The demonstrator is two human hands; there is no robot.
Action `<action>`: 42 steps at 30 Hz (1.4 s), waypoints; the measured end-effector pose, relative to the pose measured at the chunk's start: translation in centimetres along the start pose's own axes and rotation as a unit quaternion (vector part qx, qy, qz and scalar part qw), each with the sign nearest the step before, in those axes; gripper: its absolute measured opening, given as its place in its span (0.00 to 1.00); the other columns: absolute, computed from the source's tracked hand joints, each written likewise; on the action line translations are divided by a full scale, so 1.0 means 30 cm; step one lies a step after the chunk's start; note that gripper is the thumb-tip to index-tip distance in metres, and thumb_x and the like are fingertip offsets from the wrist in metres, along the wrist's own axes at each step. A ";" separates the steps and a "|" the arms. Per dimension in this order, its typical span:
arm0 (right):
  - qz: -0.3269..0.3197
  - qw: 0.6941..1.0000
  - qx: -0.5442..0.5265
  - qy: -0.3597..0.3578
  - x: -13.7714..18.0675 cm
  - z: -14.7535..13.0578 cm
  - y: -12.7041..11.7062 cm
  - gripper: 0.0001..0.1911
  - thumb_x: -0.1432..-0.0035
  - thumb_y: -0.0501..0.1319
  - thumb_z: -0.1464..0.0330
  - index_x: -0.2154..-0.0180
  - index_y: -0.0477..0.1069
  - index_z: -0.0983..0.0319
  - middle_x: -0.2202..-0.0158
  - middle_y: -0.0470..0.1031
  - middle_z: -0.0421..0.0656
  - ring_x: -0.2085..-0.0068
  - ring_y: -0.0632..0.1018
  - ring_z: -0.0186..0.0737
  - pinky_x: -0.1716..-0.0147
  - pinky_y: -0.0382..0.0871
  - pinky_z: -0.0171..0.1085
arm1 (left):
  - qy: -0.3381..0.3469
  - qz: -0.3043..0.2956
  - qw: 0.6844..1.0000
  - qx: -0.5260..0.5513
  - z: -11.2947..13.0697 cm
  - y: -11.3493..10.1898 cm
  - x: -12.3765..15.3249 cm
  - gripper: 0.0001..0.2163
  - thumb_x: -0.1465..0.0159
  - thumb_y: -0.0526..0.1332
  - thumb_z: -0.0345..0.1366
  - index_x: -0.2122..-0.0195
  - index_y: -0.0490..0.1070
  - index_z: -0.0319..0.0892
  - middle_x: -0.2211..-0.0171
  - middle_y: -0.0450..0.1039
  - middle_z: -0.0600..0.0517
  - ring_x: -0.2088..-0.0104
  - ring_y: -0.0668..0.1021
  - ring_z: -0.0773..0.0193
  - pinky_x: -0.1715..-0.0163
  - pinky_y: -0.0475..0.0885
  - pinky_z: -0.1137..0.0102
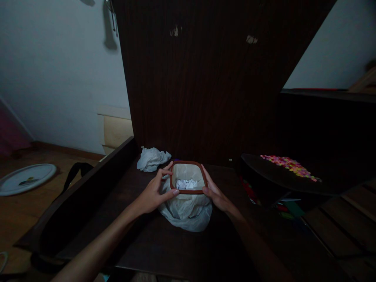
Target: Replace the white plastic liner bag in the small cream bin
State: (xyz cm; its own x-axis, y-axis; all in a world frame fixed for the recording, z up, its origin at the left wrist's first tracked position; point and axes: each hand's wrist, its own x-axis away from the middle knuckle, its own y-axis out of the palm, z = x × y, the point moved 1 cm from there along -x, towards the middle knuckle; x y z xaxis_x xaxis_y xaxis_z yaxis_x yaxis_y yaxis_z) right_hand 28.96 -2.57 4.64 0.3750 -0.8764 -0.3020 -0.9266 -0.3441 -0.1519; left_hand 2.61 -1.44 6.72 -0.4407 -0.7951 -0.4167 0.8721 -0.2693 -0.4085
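Observation:
Between my two hands is a small bin (188,192) with a brown, rounded-square rim. A thin whitish plastic bag (190,215) lines it and hangs loosely over its outside. Crumpled white paper (186,184) lies at the bottom. My left hand (154,190) grips the left side of the rim, its thumb along the front edge and fingers at the far left corner. My right hand (216,192) holds the right side, thumb at the front right corner. Behind my left hand a crumpled whitish plastic bag (153,158) rests on the dark surface.
The dark wooden desk (138,243) has a raised side panel (88,196) at left and a tall back panel (202,90). Colourful small pieces (289,164) lie on a dark shelf at right. A white round lid-like object (28,178) is at floor level, far left.

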 end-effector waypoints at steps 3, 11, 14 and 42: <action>0.006 1.000 -0.001 0.001 0.015 -0.002 -0.003 0.55 0.43 0.61 0.41 0.27 0.37 0.55 0.25 0.40 0.47 0.26 0.47 0.49 0.29 0.41 0.51 | 0.004 0.002 1.000 0.021 -0.002 0.015 -0.007 0.21 0.36 0.66 0.46 0.48 0.61 0.46 0.27 0.48 0.37 0.28 0.57 0.46 0.32 0.56 0.46; 0.020 0.987 0.154 0.048 0.106 0.044 -0.039 0.43 0.55 0.76 0.60 0.38 0.67 0.58 0.37 0.70 0.51 0.36 0.70 0.55 0.33 0.57 0.56 | 0.016 -0.052 0.997 0.053 0.000 0.142 -0.072 0.29 0.35 0.64 0.49 0.38 0.56 0.46 0.26 0.39 0.39 0.27 0.52 0.47 0.30 0.53 0.48; 0.055 0.981 0.181 0.043 0.134 0.074 -0.084 0.37 0.53 0.74 0.64 0.40 0.70 0.58 0.39 0.73 0.50 0.39 0.73 0.53 0.35 0.61 0.54 | 0.048 -0.091 0.994 0.034 -0.010 0.215 -0.121 0.43 0.38 0.67 0.51 0.29 0.44 0.45 0.25 0.35 0.39 0.27 0.48 0.45 0.29 0.49 0.48; 0.478 0.872 0.071 0.075 -0.043 0.380 -0.490 0.16 0.60 0.60 0.62 0.66 0.76 0.61 0.72 0.80 0.46 0.64 0.82 0.50 0.62 0.77 0.46 | -0.143 -0.014 0.989 0.036 -0.386 0.525 -0.537 0.16 0.30 0.62 0.39 0.44 0.69 0.40 0.47 0.73 0.44 0.52 0.79 0.56 0.53 0.78 0.56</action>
State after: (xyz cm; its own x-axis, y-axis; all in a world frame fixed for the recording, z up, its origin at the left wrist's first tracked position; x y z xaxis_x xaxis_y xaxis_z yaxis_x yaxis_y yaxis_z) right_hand 42.42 7.46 -3.46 -0.5851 -0.7777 -0.2299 -0.7965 0.6044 -0.0172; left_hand 20.97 13.41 -2.40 -0.3951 -0.9054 -0.1551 0.8782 -0.3228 -0.3529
